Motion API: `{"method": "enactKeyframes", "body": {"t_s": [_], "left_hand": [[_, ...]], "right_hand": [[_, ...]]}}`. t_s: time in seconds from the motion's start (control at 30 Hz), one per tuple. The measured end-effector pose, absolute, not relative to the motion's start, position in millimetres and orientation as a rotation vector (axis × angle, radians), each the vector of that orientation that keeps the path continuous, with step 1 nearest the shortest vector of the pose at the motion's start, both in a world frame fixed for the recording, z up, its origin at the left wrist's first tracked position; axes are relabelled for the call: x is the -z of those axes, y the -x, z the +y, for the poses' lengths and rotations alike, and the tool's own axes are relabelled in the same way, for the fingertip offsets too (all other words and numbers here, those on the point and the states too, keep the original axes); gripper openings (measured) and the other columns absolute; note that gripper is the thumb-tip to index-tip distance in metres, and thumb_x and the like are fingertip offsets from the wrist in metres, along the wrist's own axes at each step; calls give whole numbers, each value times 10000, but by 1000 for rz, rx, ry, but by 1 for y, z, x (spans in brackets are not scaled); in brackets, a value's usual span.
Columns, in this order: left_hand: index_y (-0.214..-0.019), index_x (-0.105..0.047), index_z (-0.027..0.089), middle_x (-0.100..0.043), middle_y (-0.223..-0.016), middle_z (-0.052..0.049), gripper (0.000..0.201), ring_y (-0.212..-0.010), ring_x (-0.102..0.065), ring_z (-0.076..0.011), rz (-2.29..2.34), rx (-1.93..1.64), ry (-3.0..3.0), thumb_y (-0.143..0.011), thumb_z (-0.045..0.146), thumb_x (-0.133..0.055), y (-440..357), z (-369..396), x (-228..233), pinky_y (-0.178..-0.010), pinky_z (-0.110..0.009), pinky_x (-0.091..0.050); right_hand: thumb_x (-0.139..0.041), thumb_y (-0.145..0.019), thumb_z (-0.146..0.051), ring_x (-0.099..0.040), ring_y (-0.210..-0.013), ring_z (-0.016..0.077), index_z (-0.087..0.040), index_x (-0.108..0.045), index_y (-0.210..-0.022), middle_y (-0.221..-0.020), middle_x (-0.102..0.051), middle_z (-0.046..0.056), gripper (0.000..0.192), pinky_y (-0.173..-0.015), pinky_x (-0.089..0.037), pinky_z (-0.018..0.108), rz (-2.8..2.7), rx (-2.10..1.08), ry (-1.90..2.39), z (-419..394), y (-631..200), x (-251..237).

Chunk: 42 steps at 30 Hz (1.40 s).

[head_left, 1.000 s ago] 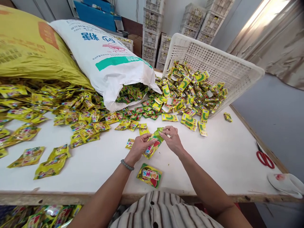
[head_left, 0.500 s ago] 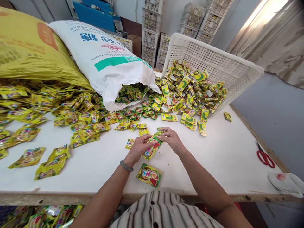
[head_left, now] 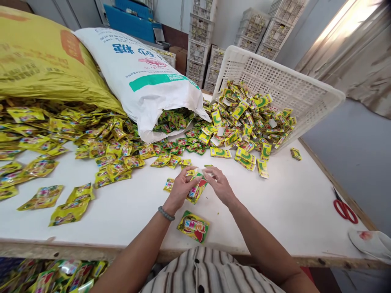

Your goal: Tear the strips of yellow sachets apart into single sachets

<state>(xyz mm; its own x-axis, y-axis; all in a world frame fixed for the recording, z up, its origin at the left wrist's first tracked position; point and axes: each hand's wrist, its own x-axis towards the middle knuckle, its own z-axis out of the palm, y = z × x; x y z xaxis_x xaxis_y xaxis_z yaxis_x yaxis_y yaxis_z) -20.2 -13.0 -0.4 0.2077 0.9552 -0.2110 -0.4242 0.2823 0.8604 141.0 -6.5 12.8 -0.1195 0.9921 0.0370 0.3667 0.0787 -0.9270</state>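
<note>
Your left hand [head_left: 179, 189] grips the printed pack [head_left: 199, 190]; your right hand [head_left: 222, 188] angles inward, fingers narrowed at its top, grip unclear.

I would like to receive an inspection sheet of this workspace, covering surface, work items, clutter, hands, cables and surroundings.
Surface: white tabletop with a few small specks; wooden front edge.
Work items: held box tilted in the hands; second box lying flat nearer the person; small boxes spilling from a tipped white basket; yellow packets heaped at left.
Clutter: red-handled scissors and a red-stained white dish at the right.
Left hand: fingers on the held box.
Right hand: fingers at its upper end; grip unclear.
Cables: nothing seen on the tabletop.
Surroundings: stacked crates behind, curtain at right.
</note>
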Motion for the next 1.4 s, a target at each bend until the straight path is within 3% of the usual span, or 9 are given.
{"method": "enactKeyframes", "body": {"t_s": [0.13,0.3,0.4,0.5,0.63,0.77,0.9,1.1,1.4], "left_hand": [[-1145,-457,226,-623,-657,60,620,-495,-558,-100,889,-1220,-763,-670,446,-790,20,-13,-1,-491,-193,-437],[-1013,-529,199,-615,-632,38,487,-511,-559,-116,839,-1113,-811,-678,443,-782,24,-12,3,-480,-203,-429],[-1001,-519,197,-637,-667,19,469,-546,-590,-134,803,-1044,-829,-685,426,-780,23,-11,4,-495,-211,-434],[-1029,-461,215,-608,-632,48,529,-519,-579,-131,842,-1089,-791,-665,398,-799,22,-11,4,-482,-207,-424],[-1020,-441,217,-472,-513,119,585,-421,-475,-87,894,-1176,-754,-615,365,-836,21,-11,5,-438,-180,-362],[-1014,-473,202,-564,-588,71,590,-498,-568,-127,914,-1172,-764,-595,396,-841,21,-11,6,-483,-211,-413],[-1007,-495,194,-612,-630,41,586,-566,-623,-163,906,-1149,-742,-584,394,-848,21,-11,4,-533,-242,-462],[-1023,-535,177,-640,-649,19,570,-550,-611,-145,874,-1131,-775,-594,376,-853,24,-11,5,-521,-230,-462],[-1012,-575,150,-684,-683,-22,583,-569,-627,-153,868,-1107,-729,-572,403,-863,23,-12,5,-543,-245,-498]], "right_hand": [[-660,-780,-490,-582,-870,183,-218,-687,-1055,-941,-644,44,388,-771,-478,313,-1408,-1131,1242,-11,-133,1],[-642,-791,-483,-574,-754,169,-200,-711,-825,-793,-649,22,294,-724,-464,300,-1459,-1214,1229,-8,-133,2],[-685,-744,-476,-557,-678,154,-228,-693,-979,-765,-644,0,342,-651,-461,281,-1418,-1244,1247,-4,-138,-6],[-660,-772,-453,-585,-736,168,-235,-691,-1070,-825,-673,7,371,-692,-466,290,-1525,-1201,1250,-4,-140,-16],[-545,-863,-446,-616,-809,198,-215,-761,-871,-792,-697,7,316,-755,-462,311,-1644,-1173,1282,-10,-138,-24],[-644,-789,-407,-631,-822,209,-230,-777,-834,-802,-726,5,226,-767,-466,322,-1553,-1131,1348,-11,-134,-22],[-710,-721,-413,-638,-732,192,-216,-780,-850,-744,-728,12,246,-729,-483,324,-1319,-1319,1318,-4,-134,-14],[-758,-678,-419,-648,-723,181,-219,-785,-862,-738,-737,3,273,-751,-480,323,-1354,-1506,1246,4,-147,-17],[-612,-820,-434,-657,-1017,251,-238,-753,-1034,-1045,-743,45,322,-921,-491,401,-1624,-1286,1240,-14,-153,-21]]}}
